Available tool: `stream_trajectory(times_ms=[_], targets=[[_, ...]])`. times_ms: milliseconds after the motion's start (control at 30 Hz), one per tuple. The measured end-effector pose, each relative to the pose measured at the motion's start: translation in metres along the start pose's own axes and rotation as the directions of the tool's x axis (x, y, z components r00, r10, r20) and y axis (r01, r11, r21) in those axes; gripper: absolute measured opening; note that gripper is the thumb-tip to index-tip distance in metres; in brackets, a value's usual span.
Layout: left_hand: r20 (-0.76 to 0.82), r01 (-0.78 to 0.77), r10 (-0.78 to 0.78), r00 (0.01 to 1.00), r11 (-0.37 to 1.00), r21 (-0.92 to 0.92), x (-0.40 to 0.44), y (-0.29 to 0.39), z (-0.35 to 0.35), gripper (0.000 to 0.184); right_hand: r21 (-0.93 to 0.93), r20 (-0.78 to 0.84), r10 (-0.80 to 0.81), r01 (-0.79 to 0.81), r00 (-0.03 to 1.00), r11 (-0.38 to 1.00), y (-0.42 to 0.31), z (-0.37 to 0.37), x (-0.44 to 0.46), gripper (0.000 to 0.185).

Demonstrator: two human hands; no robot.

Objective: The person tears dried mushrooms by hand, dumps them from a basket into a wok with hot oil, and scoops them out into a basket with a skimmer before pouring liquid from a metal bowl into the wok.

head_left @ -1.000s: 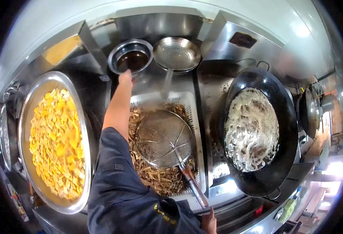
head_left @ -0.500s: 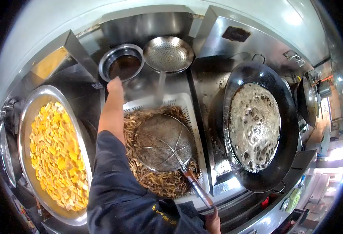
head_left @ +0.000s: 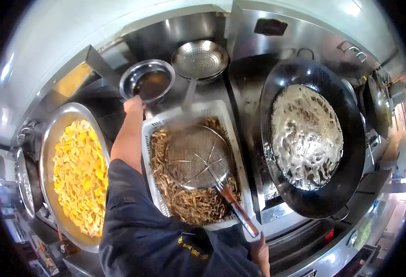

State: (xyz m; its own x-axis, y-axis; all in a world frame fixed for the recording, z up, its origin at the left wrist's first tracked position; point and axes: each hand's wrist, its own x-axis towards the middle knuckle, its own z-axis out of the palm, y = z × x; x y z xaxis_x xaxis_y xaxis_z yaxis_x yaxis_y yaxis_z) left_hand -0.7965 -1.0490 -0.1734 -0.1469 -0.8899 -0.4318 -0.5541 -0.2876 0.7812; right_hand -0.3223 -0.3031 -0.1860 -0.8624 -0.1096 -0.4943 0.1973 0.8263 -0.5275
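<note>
My left hand [head_left: 134,105] is closed on the near rim of a round metal bowl [head_left: 125,83] with dark liquid inside. The bowl looks slightly tilted, the liquid gathered toward its right side. At the lower right, my right hand [head_left: 259,255] is beside the end of a wooden-handled mesh strainer [head_left: 198,157]; its fingers are mostly hidden, and I cannot tell whether it grips the handle. The strainer rests over brown, shredded strips [head_left: 198,207] in a white plastic basket [head_left: 241,171]. A perforated skimmer [head_left: 200,59] lies just right of the bowl, its handle pointing toward the basket.
On the left stands a wide metal basin [head_left: 46,161] heaped with yellow chopped pieces [head_left: 80,180]. A large black wok [head_left: 353,152] on the right holds foaming, bubbling liquid [head_left: 309,138]. Taps [head_left: 353,51] are mounted on the steel back wall. Steam blurs the basket's far edge.
The view has shifted a little. The bowl in my left hand has come slightly nearer, and its liquid has run to the right. The strainer still rests over the basket.
</note>
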Motion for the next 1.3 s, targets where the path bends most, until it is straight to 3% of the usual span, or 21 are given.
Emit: stream_trajectory(times_ms=[133,200,333,400,467,533,567,667,700,767,800,867,933,1033,1100,1133,1200,1300], targets=[[-0.030,-0.121,0.124,0.992,0.989,0.083,-0.029,0.011,-0.033,0.030,-0.017,-0.044,-0.101,0.100,0.994,0.995,0.037,0.005,0.003,0.086],[-0.040,-0.138,0.141,0.989,0.989,0.059,-0.056,0.021,-0.052,0.030,0.159,0.042,0.065,-0.071,0.997,0.985,0.040,-0.008,0.012,0.076],[-0.083,-0.226,0.230,0.970,0.973,0.049,-0.096,0.045,-0.090,0.033,0.255,0.066,0.050,-0.065,0.997,0.965,0.095,-0.013,0.023,0.073],[-0.051,-0.290,0.292,0.955,0.956,0.034,-0.135,0.063,-0.116,0.038,0.194,0.151,0.056,-0.085,0.987,0.977,0.122,-0.029,0.030,0.065],[-0.005,-0.389,0.389,0.921,0.921,0.014,-0.166,0.075,-0.137,0.040,0.088,0.070,-0.107,0.101,0.992,0.991,0.125,-0.054,0.028,0.059],[0.025,-0.429,0.433,0.901,0.899,-0.092,-0.229,0.086,-0.149,0.034,0.082,0.031,-0.150,0.147,0.988,0.986,0.139,-0.063,0.031,0.059],[0.116,-0.441,0.457,0.882,0.886,-0.144,-0.237,0.090,-0.152,0.031,0.146,-0.005,-0.145,0.144,0.989,0.979,0.139,-0.071,0.031,0.052],[0.271,-0.426,0.475,0.837,0.877,-0.222,-0.268,0.095,-0.159,0.025,0.187,-0.146,-0.221,0.246,0.964,0.951,0.089,-0.102,0.038,0.049],[0.428,-0.408,0.490,0.760,0.871,-0.273,-0.289,0.092,-0.162,0.025,0.201,-0.205,-0.329,0.369,0.922,0.907,0.072,-0.103,0.046,0.047],[0.491,-0.362,0.471,0.733,0.881,-0.305,-0.304,0.084,-0.143,0.024,0.199,-0.179,-0.569,0.596,0.803,0.778,0.013,-0.136,0.051,0.042],[0.527,-0.311,0.458,0.716,0.885,-0.347,-0.311,0.084,-0.138,0.023,0.167,-0.181,-0.650,0.674,0.738,0.719,-0.003,-0.124,0.063,0.048],[0.610,-0.237,0.394,0.688,0.916,-0.324,-0.335,0.076,-0.115,0.018,0.080,-0.009,-0.738,0.736,0.675,0.672,-0.042,-0.109,0.078,0.054],[0.623,-0.155,0.425,0.657,0.884,-0.441,-0.408,0.056,-0.100,0.015,-0.067,0.187,-0.689,0.709,0.700,0.702,-0.079,-0.097,0.084,0.064],[0.637,-0.246,0.437,0.634,0.896,-0.370,-0.440,0.045,-0.078,0.009,-0.154,0.242,-0.679,0.719,0.693,0.678,-0.104,-0.077,0.087,0.065],[0.627,-0.282,0.442,0.642,0.896,-0.343,-0.449,0.045,-0.067,0.010,-0.182,0.139,-0.568,0.585,0.811,0.790,-0.112,-0.055,0.099,0.065],[0.551,-0.408,0.482,0.681,0.875,-0.262,-0.446,0.044,-0.066,0.017,-0.184,0.143,-0.576,0.593,0.805,0.783,-0.112,-0.047,0.104,0.065],[0.549,-0.513,0.532,0.644,0.833,-0.206,-0.481,0.037,-0.077,0.013,-0.451,-0.048,-0.604,0.522,0.796,0.724,-0.108,-0.040,0.108,0.062],[0.561,-0.585,0.559,0.610,0.796,-0.157,-0.479,0.031,-0.076,0.013,-0.383,0.035,-0.512,0.485,0.858,0.787,-0.118,-0.056,0.114,0.068]])
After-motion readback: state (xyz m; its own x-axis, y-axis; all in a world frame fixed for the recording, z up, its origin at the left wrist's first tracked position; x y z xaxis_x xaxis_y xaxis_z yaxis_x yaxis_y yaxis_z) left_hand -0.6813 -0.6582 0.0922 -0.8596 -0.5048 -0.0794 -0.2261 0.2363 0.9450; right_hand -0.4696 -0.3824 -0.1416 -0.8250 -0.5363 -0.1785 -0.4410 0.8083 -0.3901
